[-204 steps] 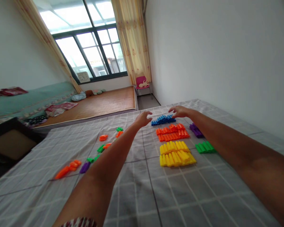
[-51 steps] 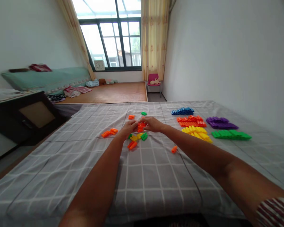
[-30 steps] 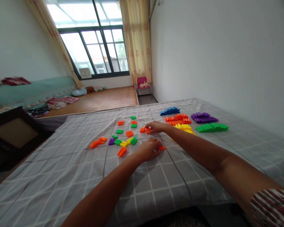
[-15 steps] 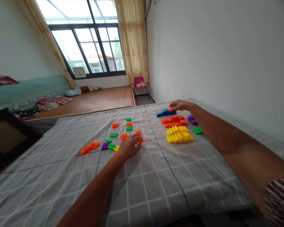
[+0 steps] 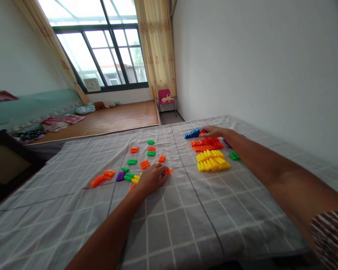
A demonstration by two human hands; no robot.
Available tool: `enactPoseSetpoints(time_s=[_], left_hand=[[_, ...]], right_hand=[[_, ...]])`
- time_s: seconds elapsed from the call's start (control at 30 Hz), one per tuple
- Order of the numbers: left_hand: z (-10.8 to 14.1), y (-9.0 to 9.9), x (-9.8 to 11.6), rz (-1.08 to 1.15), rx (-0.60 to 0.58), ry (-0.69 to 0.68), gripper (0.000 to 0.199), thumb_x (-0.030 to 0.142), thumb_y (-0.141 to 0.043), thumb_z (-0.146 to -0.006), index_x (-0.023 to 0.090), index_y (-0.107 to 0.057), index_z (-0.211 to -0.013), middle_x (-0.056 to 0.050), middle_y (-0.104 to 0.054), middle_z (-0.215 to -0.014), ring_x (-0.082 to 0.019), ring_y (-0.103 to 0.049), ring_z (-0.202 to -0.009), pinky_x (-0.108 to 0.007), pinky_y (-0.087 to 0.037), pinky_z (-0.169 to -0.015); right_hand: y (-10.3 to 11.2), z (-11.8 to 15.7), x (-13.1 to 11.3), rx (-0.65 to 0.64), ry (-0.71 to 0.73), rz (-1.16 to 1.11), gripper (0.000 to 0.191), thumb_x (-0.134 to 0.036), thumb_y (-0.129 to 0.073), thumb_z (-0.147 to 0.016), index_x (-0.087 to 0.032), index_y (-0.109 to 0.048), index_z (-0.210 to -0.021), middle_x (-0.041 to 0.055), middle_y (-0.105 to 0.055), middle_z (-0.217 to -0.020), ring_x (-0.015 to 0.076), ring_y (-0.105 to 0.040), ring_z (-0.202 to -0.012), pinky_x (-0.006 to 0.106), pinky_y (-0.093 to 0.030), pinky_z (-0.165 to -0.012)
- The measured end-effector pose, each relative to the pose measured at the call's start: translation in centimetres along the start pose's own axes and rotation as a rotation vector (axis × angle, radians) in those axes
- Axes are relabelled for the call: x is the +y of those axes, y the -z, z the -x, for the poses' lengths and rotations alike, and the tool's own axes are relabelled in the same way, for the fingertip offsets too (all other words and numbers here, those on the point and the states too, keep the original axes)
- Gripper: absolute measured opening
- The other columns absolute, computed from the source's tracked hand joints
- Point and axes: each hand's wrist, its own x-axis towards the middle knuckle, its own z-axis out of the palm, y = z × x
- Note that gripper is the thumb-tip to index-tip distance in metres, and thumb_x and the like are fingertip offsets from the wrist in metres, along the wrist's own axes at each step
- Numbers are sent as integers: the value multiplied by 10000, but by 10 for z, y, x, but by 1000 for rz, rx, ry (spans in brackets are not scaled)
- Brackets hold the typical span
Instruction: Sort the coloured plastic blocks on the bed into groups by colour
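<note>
My left hand [image 5: 153,178] rests low over the grey checked cloth [image 5: 171,210], its fingers closed on a small orange plastic piece [image 5: 169,171]. Beside it lie scattered tube-like pieces: an orange group [image 5: 144,164], a green pair [image 5: 132,162], a purple piece [image 5: 120,176] and yellow ones [image 5: 135,180] partly behind the hand. At the far right, my right hand [image 5: 213,131] pinches another orange piece [image 5: 202,134], between the blue pile [image 5: 192,133] and the orange-red stack [image 5: 207,144]. Nearer me is a layered yellow stack [image 5: 213,161].
Green pieces [image 5: 234,155] and partly hidden purple pieces [image 5: 227,143] lie by my right forearm. More orange pieces [image 5: 101,178] are at the left. Beyond the cloth stand a low bed [image 5: 124,114] and a pink chair [image 5: 164,94]; a white wall [image 5: 256,67] rises on the right.
My right hand has lowered slightly toward the near side of the blue pile with its orange piece. The left hand stays almost in place; the view has shifted a little.
</note>
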Motion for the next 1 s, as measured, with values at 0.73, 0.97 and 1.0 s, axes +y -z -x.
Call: enactPoseSetpoints(time_s=[0.73,0.97,1.0], left_hand=[[3,0,-2,5,19,-54,254,299,-527,-870,253,-644,-1091,-47,-648,-1113,-199,-593,-1033,-303,-471,-890],[4,-1,0,-118,36,14,244,344,-520,-901,232,-661,-1066,-64,-651,-1068,-203,-576,-1015,-307,-479,-876],[4,-1,0,-141,36,27,252,352,-519,-904,230,-661,-1073,-65,-650,-1063,-203,-577,-1011,-308,-480,-874]], right_hand=[[-11,8,-22,-57,37,48,450,-259,-690,-715,-196,-664,-1160,82,-672,-1178,258,-613,-1066,330,-461,-914],[-4,7,-22,-10,119,92,546,-329,-696,-696,-191,-636,-1220,88,-651,-1220,273,-596,-1095,352,-448,-939],[-2,3,-28,9,152,110,532,-346,-678,-714,-187,-634,-1220,93,-658,-1202,274,-599,-1083,359,-451,-930]])
